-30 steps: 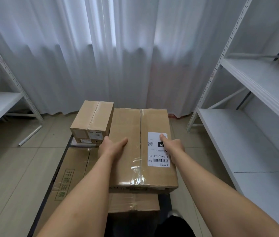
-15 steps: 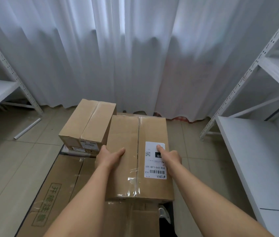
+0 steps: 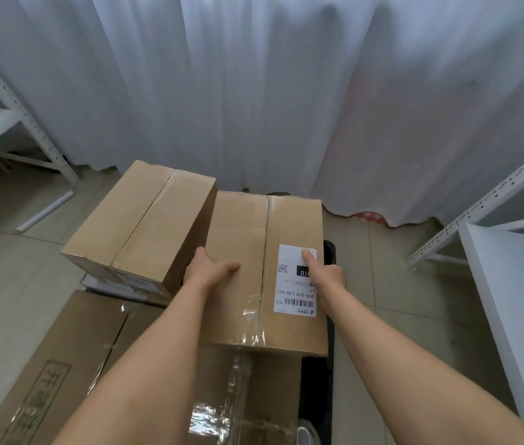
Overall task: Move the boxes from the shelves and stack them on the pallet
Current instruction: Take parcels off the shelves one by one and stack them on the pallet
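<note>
1. Now labelled box (image 3: 264, 271) sits lower vs 1 s ago, on the flat cartons (image 3: 71, 358) over the pallet (image 3: 329, 284), right beside smaller box (image 3: 140, 226).
2. Left hand (image 3: 209, 271) grips box's left edge, thumb on top, other fingers hidden round the side.
3. Right hand (image 3: 326, 274) clamps right edge, thumb on the label (image 3: 296, 281).
4. Judgement: box looks placed; release next, then back to shelves (image 3: 517, 284).
</note>
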